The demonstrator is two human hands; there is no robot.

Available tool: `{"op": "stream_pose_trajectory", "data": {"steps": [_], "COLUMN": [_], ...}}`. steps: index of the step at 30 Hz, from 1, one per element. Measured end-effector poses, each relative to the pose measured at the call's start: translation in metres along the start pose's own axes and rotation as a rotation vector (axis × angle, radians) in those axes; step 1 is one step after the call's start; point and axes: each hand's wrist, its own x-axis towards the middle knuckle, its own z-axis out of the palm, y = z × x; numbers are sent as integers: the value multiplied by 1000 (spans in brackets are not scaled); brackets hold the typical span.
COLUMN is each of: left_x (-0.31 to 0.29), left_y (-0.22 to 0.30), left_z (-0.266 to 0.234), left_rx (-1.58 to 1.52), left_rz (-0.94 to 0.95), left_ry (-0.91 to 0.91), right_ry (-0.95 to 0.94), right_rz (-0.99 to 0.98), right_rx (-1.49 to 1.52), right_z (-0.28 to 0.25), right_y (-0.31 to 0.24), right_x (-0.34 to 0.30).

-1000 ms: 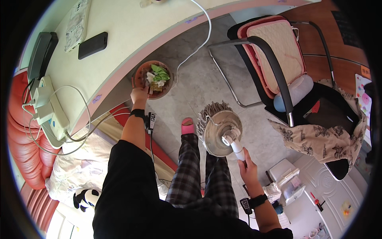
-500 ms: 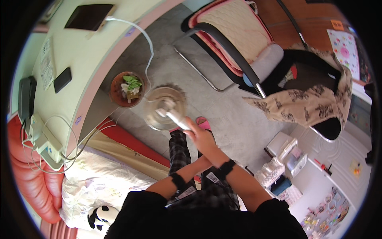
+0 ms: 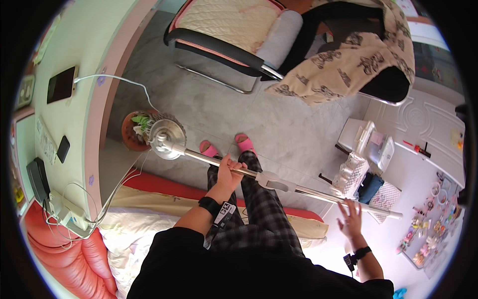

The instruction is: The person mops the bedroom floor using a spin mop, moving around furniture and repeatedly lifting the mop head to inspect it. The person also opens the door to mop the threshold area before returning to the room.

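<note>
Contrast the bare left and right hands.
The bare left hand is curled around the silver metal mop pole; the bare right hand is open, fingers spread. The left is nearer the round silver mop head, the right nearer the pole's far end. Each wears a black wrist strap.

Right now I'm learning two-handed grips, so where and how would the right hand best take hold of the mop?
Probably by the bare metal pole beyond the pale sleeve, coming from the near side and wrapping around it: that stretch is slim and straight, the open right hand is on that side, and the left hand holds nearer the mop head.
</note>
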Motion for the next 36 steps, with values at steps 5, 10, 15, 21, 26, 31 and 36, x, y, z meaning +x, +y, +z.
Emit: {"op": "stream_pose_trajectory", "data": {"steps": [5,10,15,21,26,31,36], "left_x": [14,34,15,-43,-62,-19,31], "left_y": [-47,-46,20,49,-48,-190,-303], "left_z": [-17,-48,-105,-112,-98,-57,15], "left_rx": [132,683,1317,1307,1259,1394,1665], "left_rz": [-129,-349,-153,268,494,340,262], "left_ry": [11,184,-156,440,596,539,333], "right_ry": [-275,-230,-187,-515,-348,-190,223], "right_rz": [458,497,341,230,276,298,160], "right_rx": [-43,87,258,208,301,212,237], "right_z": [12,49,113,170,207,203,129], "right_y": [77,55,11,139,281,369,402], "right_x": [-55,-20,88,47,-52,-71,-22]}}
